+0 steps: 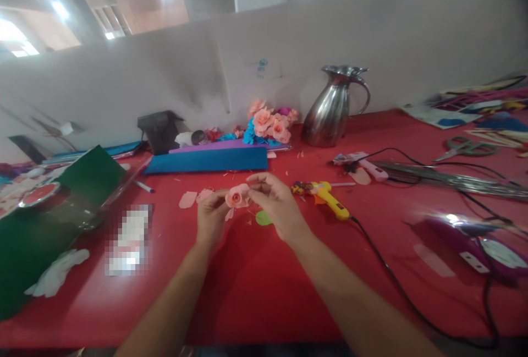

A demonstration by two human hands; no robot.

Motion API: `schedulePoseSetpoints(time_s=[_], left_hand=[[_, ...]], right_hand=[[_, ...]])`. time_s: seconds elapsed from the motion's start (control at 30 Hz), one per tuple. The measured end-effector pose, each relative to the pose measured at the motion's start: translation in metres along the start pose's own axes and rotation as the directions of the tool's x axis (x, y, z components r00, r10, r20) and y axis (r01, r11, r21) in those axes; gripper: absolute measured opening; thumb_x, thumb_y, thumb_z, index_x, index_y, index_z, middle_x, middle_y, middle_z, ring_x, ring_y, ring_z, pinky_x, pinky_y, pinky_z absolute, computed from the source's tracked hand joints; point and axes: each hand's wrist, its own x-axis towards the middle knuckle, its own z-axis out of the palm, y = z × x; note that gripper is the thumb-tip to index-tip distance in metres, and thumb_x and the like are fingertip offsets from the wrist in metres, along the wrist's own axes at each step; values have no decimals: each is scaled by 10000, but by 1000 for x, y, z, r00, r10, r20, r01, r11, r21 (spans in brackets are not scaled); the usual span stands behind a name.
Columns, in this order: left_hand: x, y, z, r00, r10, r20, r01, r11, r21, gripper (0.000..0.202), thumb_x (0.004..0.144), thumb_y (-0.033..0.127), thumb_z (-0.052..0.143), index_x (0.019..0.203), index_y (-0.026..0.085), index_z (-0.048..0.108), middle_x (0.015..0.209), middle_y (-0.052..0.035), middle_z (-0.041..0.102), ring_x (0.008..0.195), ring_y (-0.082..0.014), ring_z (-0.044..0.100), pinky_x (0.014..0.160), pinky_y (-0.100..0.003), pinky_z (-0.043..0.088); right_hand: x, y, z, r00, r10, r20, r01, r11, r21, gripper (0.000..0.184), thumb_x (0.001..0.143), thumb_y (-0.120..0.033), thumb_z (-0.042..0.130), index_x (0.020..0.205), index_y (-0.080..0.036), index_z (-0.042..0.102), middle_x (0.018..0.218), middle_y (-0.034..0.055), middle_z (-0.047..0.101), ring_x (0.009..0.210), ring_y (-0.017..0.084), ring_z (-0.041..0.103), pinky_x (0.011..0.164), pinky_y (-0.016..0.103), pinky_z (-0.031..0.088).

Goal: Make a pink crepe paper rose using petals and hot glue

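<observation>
Between my two hands, above the red table, is a pink paper rose (236, 197) with its curled centre facing up toward me. My left hand (211, 215) pinches it from the left, low on the flower. From the right, the thumb and fingers of my right hand (274, 203) close on the edge of its outer petals. Loose pink petals (188, 199) lie just left of my left hand. A round green paper piece (263, 218) is on the table beneath my right hand. The underside of the rose is hidden.
A yellow glue gun (335, 203) with a black cord lies right of my hands, a pink one (373, 169) behind it. Farther back stand a metal jug (330, 106) and finished pink flowers (270, 121). Scissors (468, 147) and wires (449, 178) are at right, green sheets (93, 172) at left.
</observation>
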Motion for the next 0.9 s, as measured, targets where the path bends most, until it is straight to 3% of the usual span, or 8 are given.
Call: schedulePoseSetpoints(time_s=[0.2,0.43,0.67,0.9], left_hand=[[0,-2,-1,1000,16,-27,-17,999,-39,127,615,197,756,738,193,723,742,-4,703,694,-129,607,685,-251,472],[-1,2,2,997,22,-78,-31,993,-112,124,609,156,754,722,194,716,722,5,704,669,-113,610,666,-232,477],[1,-1,1,999,21,-50,-28,988,-155,130,626,126,745,726,206,721,720,15,709,676,-95,619,677,-206,485],[3,-3,-1,998,-16,-65,5,985,-171,141,602,136,755,725,194,718,710,7,703,652,-103,613,659,-221,484]], right_hand=[[-2,-5,2,995,78,-65,-74,996,52,75,701,-255,590,751,-208,559,618,-33,609,537,103,545,547,241,417],[-8,-7,10,965,253,72,-253,967,-12,211,700,-311,599,553,-174,539,519,-16,579,402,66,468,405,208,281],[-10,-4,13,982,188,18,-188,982,-8,113,663,-283,659,660,-184,606,507,-52,540,418,62,449,422,204,309],[-9,-2,12,988,144,54,-140,987,-76,124,721,-266,568,628,-185,579,526,-38,543,434,69,447,432,207,340]])
